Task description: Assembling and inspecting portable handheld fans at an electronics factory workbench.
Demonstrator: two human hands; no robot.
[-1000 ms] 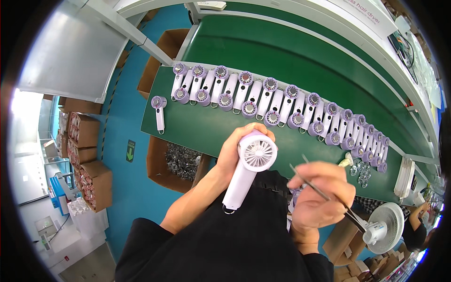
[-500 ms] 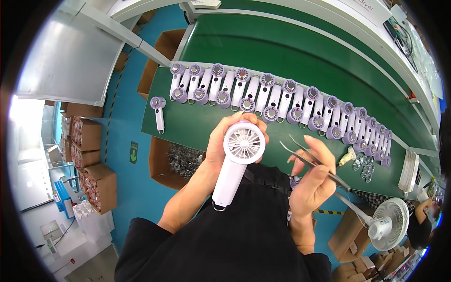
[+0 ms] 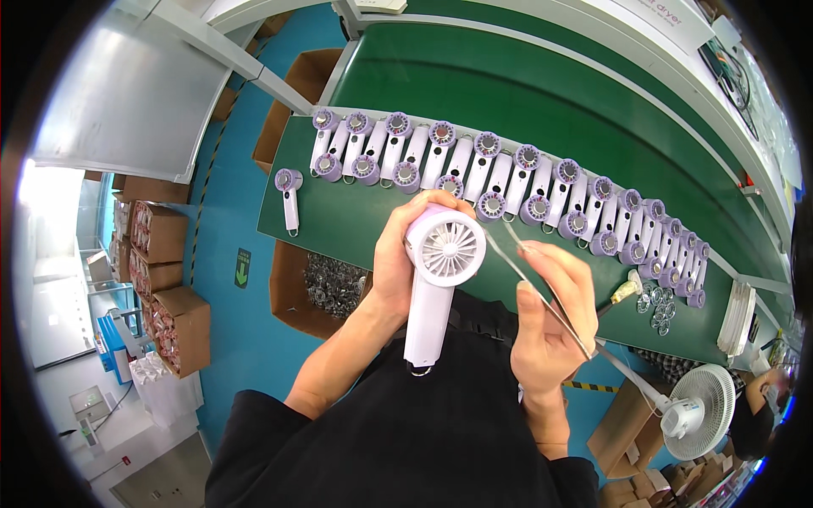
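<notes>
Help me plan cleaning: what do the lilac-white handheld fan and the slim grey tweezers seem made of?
Lilac-white handheld fan: probably satin plastic; smooth, softly shaded shell. Slim grey tweezers: likely smooth metal; pale sheen along thin prongs.

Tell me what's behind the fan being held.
Behind the fan, the left hand, green table and black clothing show; the hand's covered parts and fan's back can't be seen.

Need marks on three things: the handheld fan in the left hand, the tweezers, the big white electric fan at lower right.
Handheld fan (image 3: 433,296), head view: top of the handle, under the round head.
Tweezers (image 3: 559,317), head view: the metal arms.
White electric fan (image 3: 709,406), head view: grille.
</notes>
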